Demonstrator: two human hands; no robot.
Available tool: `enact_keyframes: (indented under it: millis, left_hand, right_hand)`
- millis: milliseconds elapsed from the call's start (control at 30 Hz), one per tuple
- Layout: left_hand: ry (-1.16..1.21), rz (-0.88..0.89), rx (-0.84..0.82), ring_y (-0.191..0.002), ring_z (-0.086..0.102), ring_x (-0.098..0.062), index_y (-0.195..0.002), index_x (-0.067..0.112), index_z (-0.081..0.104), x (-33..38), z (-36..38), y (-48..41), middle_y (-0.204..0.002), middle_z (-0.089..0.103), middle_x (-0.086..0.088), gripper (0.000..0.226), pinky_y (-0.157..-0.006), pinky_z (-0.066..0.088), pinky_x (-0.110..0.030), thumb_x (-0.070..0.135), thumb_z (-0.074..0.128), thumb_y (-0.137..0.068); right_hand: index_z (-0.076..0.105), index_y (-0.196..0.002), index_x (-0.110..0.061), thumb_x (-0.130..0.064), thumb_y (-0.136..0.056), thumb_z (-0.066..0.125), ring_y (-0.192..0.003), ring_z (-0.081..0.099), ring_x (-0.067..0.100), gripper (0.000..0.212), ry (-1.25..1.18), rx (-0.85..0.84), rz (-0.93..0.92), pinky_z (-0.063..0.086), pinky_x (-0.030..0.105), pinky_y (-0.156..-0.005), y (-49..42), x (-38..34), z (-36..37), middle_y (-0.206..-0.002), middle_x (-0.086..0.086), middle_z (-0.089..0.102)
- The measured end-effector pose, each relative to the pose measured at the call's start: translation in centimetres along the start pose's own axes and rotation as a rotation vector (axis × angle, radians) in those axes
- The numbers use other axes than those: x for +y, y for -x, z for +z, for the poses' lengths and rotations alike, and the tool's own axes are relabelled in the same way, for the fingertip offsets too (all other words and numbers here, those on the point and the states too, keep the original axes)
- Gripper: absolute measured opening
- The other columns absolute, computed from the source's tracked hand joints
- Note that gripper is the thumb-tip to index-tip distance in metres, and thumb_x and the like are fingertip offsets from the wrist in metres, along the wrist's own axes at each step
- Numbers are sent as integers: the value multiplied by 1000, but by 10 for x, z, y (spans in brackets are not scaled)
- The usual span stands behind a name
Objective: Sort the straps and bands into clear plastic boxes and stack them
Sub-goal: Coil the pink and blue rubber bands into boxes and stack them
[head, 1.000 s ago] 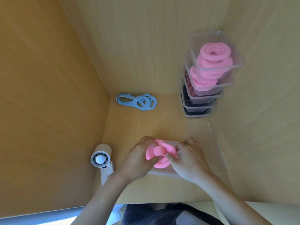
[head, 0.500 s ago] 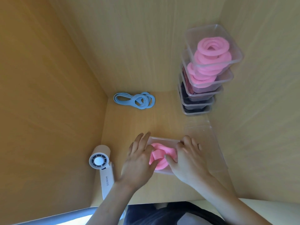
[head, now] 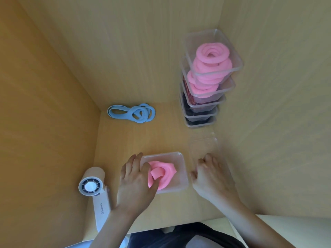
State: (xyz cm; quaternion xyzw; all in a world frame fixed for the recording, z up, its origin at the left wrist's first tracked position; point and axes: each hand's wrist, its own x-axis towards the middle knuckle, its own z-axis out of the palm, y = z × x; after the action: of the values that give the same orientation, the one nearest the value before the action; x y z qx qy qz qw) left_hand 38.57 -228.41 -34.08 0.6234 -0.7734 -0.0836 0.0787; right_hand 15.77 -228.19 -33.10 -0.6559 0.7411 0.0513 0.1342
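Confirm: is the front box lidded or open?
Open. The left hand presses its fingers on the pink band directly inside the box, and a clear lid lies flat beside it, at the right hand.

At front centre of the desk point(head: 161, 138), a box point(head: 182, 169) with a coiled band point(head: 165, 171) inside. Left hand point(head: 136, 185) over the box's left edge, touching the band. Right hand point(head: 211, 176) just right of the box, at the near end of a lid point(head: 204, 145). Behind the lid, in the back right corner, a stack of boxes point(head: 202, 114). Back left, loose bands point(head: 131, 113). Front left, a fan point(head: 93, 187).
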Motion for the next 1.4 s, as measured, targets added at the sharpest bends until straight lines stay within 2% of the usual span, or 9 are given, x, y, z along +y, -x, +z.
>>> enact_keyframes:
  millis: [200,333,533,767,900,1000,1167,1300,1400]
  left_hand:
    - [267,-25,-125,-152,2,-15,-117,29,53,-2,-12,2,-160,19,1,33,-119,25,-39,35,62,-86]
    - [382,-48,-44,-149,10,-11,-120,37,53,-6,-29,11,-158,19,11,43,-102,39,-35,24,68,-82]
    - [506,-95,9,-144,17,-4,-106,59,46,-8,-45,16,-151,27,19,52,-93,33,-23,19,70,-84]
    - [591,-47,94,-138,25,3,-115,42,56,9,-50,-1,-144,39,20,43,-93,26,3,14,68,-86]
    - [577,14,165,-141,25,2,-133,41,48,12,-57,-8,-150,35,23,65,-101,22,0,5,71,-84]
    - [559,34,176,-148,19,-1,-146,46,38,8,-61,-11,-159,27,21,83,-113,22,-18,10,78,-83]
    - [577,20,272,-140,39,-6,-99,31,73,0,-68,-12,-139,57,14,22,-111,32,-26,12,76,-87]
    - [644,-4,277,-109,61,-5,-78,39,64,-2,-78,-3,-102,69,21,32,-91,43,-15,12,79,-84]
    - [835,-152,223,-86,68,-7,-71,29,70,-8,-77,3,-85,72,13,24,-79,46,-13,12,78,-85]
  right_hand:
    - [62,-109,-15,-31,-94,44,-117,49,26,28,12,-43,27,38,35,-93,3,-5,-6,-119,5,51]
    - [62,-102,-18,-30,-92,46,-111,51,24,23,-14,-28,20,40,34,-92,3,-4,-9,-113,3,51]
    - [63,-92,-19,-32,-87,49,-99,54,23,20,-19,28,34,39,36,-87,4,-1,-18,-102,0,52]
    - [64,-91,-24,-33,-94,54,-98,55,17,14,-78,147,-58,37,35,-89,12,7,-59,-101,-7,48]
    - [61,-83,-23,-18,-91,66,-98,53,20,11,-202,214,-281,38,38,-84,23,-1,-84,-96,-8,44]
    - [57,-79,-20,-9,-88,68,-91,52,22,18,-270,256,-412,42,41,-80,31,-7,-93,-93,-7,44]
    - [49,-86,-25,-11,-96,60,-100,48,14,20,-435,218,-516,42,38,-90,29,4,-92,-99,-12,45]
    - [51,-93,-31,-22,-96,61,-95,54,5,15,-641,221,-483,40,19,-82,25,9,-83,-101,-17,52]
    - [54,-94,-33,-15,-92,68,-91,59,11,24,-776,261,-454,44,21,-77,18,4,-79,-96,-14,59]
